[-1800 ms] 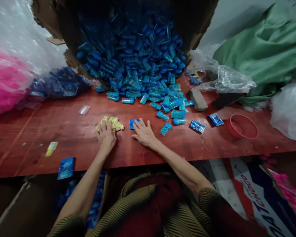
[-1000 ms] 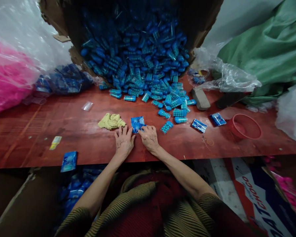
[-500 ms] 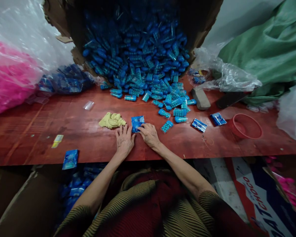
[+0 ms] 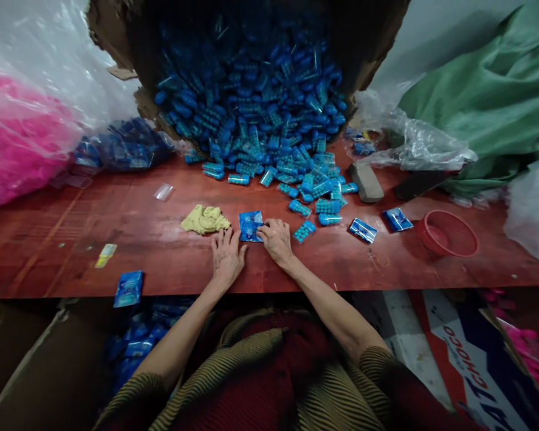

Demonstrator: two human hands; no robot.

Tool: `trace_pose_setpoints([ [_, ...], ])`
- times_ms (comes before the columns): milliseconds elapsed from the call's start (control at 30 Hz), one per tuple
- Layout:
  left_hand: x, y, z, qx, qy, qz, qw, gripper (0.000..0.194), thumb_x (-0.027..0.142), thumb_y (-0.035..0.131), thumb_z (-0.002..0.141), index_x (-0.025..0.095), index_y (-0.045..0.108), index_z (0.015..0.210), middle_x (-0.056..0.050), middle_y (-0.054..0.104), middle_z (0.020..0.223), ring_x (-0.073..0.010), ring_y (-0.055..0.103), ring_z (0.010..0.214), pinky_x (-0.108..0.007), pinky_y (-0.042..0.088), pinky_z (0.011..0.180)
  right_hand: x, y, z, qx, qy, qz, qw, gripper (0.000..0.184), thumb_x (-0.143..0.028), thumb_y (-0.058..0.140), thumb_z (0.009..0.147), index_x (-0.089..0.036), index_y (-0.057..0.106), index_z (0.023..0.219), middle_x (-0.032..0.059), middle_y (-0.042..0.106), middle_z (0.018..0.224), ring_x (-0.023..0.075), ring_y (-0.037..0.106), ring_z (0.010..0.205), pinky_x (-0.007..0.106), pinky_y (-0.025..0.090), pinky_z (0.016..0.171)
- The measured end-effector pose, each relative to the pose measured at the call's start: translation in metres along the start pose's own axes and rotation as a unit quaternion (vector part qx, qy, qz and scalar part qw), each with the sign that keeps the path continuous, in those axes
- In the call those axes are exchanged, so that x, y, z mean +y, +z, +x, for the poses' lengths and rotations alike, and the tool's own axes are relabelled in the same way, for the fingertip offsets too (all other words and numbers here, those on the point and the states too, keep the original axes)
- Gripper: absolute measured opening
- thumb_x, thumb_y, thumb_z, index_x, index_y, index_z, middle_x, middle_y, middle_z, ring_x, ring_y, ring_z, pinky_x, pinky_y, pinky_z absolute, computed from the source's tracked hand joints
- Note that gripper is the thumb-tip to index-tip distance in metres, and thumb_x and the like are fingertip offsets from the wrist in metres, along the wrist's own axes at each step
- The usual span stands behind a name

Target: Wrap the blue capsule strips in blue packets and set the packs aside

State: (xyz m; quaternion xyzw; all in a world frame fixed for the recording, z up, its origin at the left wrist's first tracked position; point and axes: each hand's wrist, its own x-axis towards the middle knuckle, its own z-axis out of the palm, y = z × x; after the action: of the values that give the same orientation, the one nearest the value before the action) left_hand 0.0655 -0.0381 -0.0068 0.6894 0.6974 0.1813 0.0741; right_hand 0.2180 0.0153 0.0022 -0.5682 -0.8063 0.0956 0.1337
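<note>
A red desk (image 4: 161, 263) stretches beneath both hands; beyond them, a torn cardboard box (image 4: 110, 30) spills blue-capped tubes (image 4: 269, 126) towards the fingers. The blue packet (image 4: 250, 232) lies flat just ahead of the gap between the hands. The right hand (image 4: 277, 241) is partly curled, its fingertips at the packet's right edge; whether it pinches or only presses, I cannot tell. The left hand (image 4: 227, 254) rests palm down, fingers loosely spread, gripping nothing visible, its tips just beside a yellow cloth (image 4: 205, 219). The step in hand looks like straightening or folding the packet; the next move probably calls for steadying its left side. Whether this is one folded packet or two overlapping is unclear, and its print is unreadable. The box's top is cut off, its interior dark.
</note>
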Motion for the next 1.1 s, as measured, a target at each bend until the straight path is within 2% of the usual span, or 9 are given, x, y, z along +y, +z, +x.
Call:
trace_pose_setpoints([
  [233, -0.002, 0.003, -0.002, 0.008, 0.001, 0.001, 1.0, 0.044, 0.032, 0.042, 0.086, 0.013, 0.054, 0.124, -0.019, 0.048, 0.137, -0.035, 0.034, 0.132, -0.055, 0.025, 0.105, 0.0, 0.003, -0.003, 0.053, -0.007, 0.019, 0.998, 0.02, -0.032, 0.054, 0.088, -0.026, 0.071, 0.096, 0.0078, 0.062, 0.107, 0.0238, 0.048, 0.102, 0.039, 0.032, 0.087],
  [367, -0.002, 0.002, -0.002, 0.018, 0.003, -0.016, 1.0, 0.044, 0.03, 0.043, 0.086, 0.012, 0.054, 0.124, -0.018, 0.051, 0.134, -0.0343, 0.036, 0.131, -0.054, 0.025, 0.105, -0.003, 0.003, 0.0, 0.062, -0.012, 0.011, 0.998, 0.018, -0.031, 0.055, 0.088, -0.024, 0.071, 0.091, 0.0073, 0.062, 0.106, 0.0236, 0.046, 0.106, 0.042, 0.03, 0.094],
  [533, 0.002, -0.004, -0.004, 0.093, -0.031, -0.14, 0.985, 0.048, 0.033, 0.045, 0.085, 0.01, 0.048, 0.127, -0.02, 0.053, 0.129, -0.0289, 0.047, 0.122, -0.047, 0.035, 0.102, -0.004, 0.0, 0.001, 0.105, -0.011, 0.014, 0.994, 0.022, -0.033, 0.051, 0.089, -0.027, 0.072, 0.089, 0.0069, 0.059, 0.116, 0.0261, 0.039, 0.12, 0.049, 0.021, 0.104],
  [667, 0.012, -0.016, 0.0, 0.103, -0.116, -0.313, 0.937, 0.057, 0.039, 0.056, 0.078, 0.012, 0.045, 0.128, -0.018, 0.057, 0.123, -0.0243, 0.058, 0.105, -0.04, 0.046, 0.089, -0.008, -0.015, -0.008, 0.141, -0.034, 0.035, 0.989, 0.024, -0.034, 0.049, 0.091, -0.027, 0.072, 0.091, 0.0064, 0.06, 0.115, 0.0239, 0.043, 0.118, 0.046, 0.024, 0.104],
  [800, 0.026, -0.031, 0.008, 0.027, -0.183, -0.489, 0.852, 0.038, 0.039, 0.064, 0.07, 0.012, 0.062, 0.096, -0.008, 0.068, 0.087, -0.0164, 0.061, 0.074, -0.03, 0.049, 0.073, -0.015, -0.03, -0.021, 0.172, -0.076, 0.128, 0.974, 0.022, -0.033, 0.051, 0.089, -0.026, 0.072, 0.089, 0.0066, 0.063, 0.108, 0.0215, 0.049, 0.111, 0.04, 0.031, 0.101],
  [900, 0.033, -0.037, 0.009, -0.012, -0.22, -0.592, 0.775, 0.033, 0.041, 0.069, 0.064, 0.012, 0.065, 0.079, -0.001, 0.063, 0.066, -0.0105, 0.054, 0.055, -0.025, 0.045, 0.06, -0.018, -0.033, -0.025, 0.17, -0.031, 0.289, 0.942, 0.022, -0.032, 0.058, 0.084, -0.022, 0.068, 0.1, 0.0082, 0.062, 0.107, 0.0204, 0.053, 0.104, 0.036, 0.039, 0.094],
  [967, 0.035, -0.037, 0.007, -0.02, -0.238, -0.632, 0.737, 0.036, 0.04, 0.073, 0.058, 0.012, 0.066, 0.079, 0.0, 0.063, 0.064, -0.0086, 0.051, 0.051, -0.022, 0.042, 0.053, -0.018, -0.032, -0.023, 0.117, 0.04, 0.425, 0.897, 0.03, -0.033, 0.062, 0.077, -0.019, 0.065, 0.104, 0.0071, 0.063, 0.1, 0.0186, 0.057, 0.092, 0.033, 0.045, 0.084],
  [1033, 0.037, -0.035, 0.005, -0.015, -0.249, -0.634, 0.732, 0.035, 0.039, 0.074, 0.057, 0.012, 0.067, 0.078, 0.001, 0.063, 0.062, -0.0079, 0.049, 0.05, -0.02, 0.039, 0.049, -0.018, -0.029, -0.02, 0.028, 0.094, 0.535, 0.839, 0.025, -0.035, 0.063, 0.073, -0.016, 0.065, 0.089, 0.0026, 0.063, 0.082, 0.0147, 0.056, 0.074, 0.028, 0.047, 0.071],
  [1100, 0.038, -0.032, 0.004, 0.003, -0.25, -0.616, 0.747, 0.031, 0.038, 0.074, 0.057, 0.011, 0.067, 0.073, 0.001, 0.061, 0.058, -0.0072, 0.047, 0.049, -0.019, 0.037, 0.047, -0.02, -0.026, -0.018, -0.033, 0.122, 0.595, 0.794, 0.021, -0.036, 0.062, 0.07, -0.016, 0.06, 0.069, -0.0019, 0.057, 0.065, 0.0108, 0.051, 0.061, 0.024, 0.045, 0.061],
])
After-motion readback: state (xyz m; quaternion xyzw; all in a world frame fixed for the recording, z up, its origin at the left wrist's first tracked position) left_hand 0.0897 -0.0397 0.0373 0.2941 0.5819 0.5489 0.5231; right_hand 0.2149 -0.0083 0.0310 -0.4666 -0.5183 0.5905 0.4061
